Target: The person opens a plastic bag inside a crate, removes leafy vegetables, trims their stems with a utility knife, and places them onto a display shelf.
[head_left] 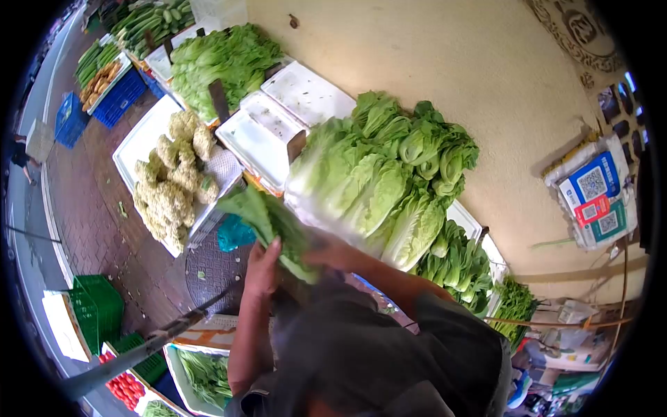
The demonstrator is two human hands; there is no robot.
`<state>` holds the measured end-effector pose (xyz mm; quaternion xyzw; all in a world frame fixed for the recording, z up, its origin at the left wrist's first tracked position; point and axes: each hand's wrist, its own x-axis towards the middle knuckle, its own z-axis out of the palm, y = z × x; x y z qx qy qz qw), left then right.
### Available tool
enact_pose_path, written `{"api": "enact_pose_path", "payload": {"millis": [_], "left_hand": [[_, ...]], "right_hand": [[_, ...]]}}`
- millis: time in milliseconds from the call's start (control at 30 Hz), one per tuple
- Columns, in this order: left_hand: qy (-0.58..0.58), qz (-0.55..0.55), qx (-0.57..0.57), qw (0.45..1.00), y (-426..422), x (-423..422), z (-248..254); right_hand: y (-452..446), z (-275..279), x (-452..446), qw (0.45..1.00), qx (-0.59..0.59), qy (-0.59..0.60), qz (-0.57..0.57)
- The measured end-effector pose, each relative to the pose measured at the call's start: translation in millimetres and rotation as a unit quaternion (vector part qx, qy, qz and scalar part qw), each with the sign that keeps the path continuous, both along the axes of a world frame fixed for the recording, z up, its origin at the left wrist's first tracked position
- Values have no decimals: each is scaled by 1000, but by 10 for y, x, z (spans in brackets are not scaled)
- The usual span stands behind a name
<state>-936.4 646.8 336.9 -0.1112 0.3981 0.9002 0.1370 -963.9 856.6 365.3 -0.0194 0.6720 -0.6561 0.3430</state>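
My left hand point(263, 265) is closed around the lower part of a bunch of leafy greens point(262, 217), which tilts up and to the left in front of my body. My right hand point(329, 251) is at the right side of the same bunch, smeared by motion, so its fingers cannot be made out. Just beyond it lie large heads of Chinese lettuce point(361, 177) in a pile. Cauliflowers point(170, 181) rest on a white tray to the left of the bunch. Below them is a teal plastic bag point(235, 233).
White foam boxes point(306, 90) stand against the beige wall point(431, 55). Bok choy point(455, 267) lies at the right. A metal pole point(149, 344) crosses the lower left, near a green crate point(96, 313) and red tomatoes point(125, 386). Payment code signs point(596, 194) hang at the right.
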Motion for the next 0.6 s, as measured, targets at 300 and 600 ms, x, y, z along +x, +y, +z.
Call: {"api": "enact_pose_path", "payload": {"millis": [300, 600], "left_hand": [[90, 48, -56, 993, 314, -639, 700], [484, -69, 9, 872, 88, -659, 2104]], "right_hand": [[1292, 444, -1311, 928, -27, 1, -370], [2308, 29, -3148, 817, 337, 96, -458]]}}
